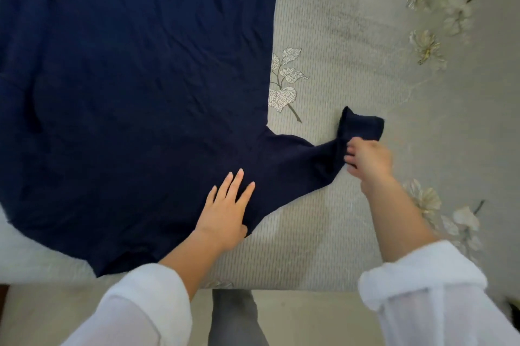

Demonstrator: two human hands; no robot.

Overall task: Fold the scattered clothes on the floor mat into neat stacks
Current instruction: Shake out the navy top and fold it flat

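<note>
A large navy blue garment [135, 87] lies spread flat across the left and middle of the grey floral mat [351, 36]. One sleeve [309, 160] stretches out to the right, with its cuff end doubled back. My left hand [228, 210] presses flat on the garment near the shoulder, fingers straight. At the sleeve's end my right hand [365, 160] pinches the fabric just below the turned-over cuff [361, 126].
Leaf and flower prints mark the mat at its middle and right side. The mat's near edge runs along the bottom, with paler floor beyond. My grey trouser leg [235, 317] shows at the bottom centre.
</note>
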